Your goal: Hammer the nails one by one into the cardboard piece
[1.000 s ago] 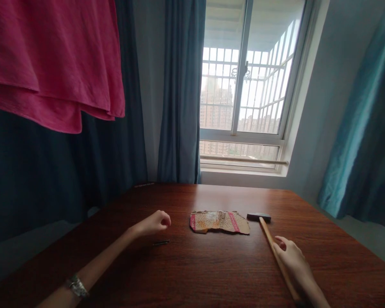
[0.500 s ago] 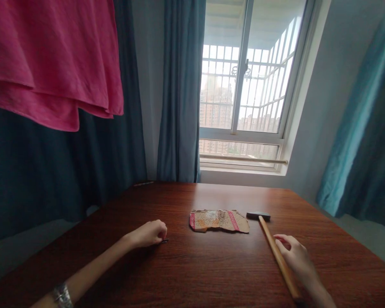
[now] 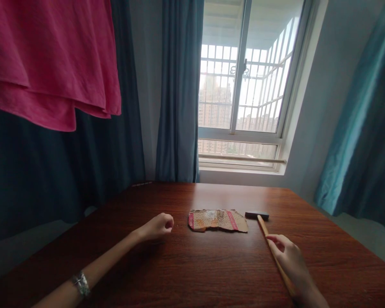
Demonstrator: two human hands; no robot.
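My left hand is closed in a loose fist just above the wooden table, left of a torn, patterned piece of cardboard. The small dark nail that lay there is out of sight, inside its fingers. My right hand lies over the wooden handle of a hammer, fingers curled round it. The hammer's dark head rests on the table just right of the cardboard.
A pink cloth hangs at the upper left before a dark curtain. Blue curtains frame a barred window beyond the table's far edge. A teal curtain hangs at right.
My left hand came down onto the nail on the table, closed on it and lifted toward the cardboard; the nail is gone from the table. My right hand shifted onto the hammer handle.
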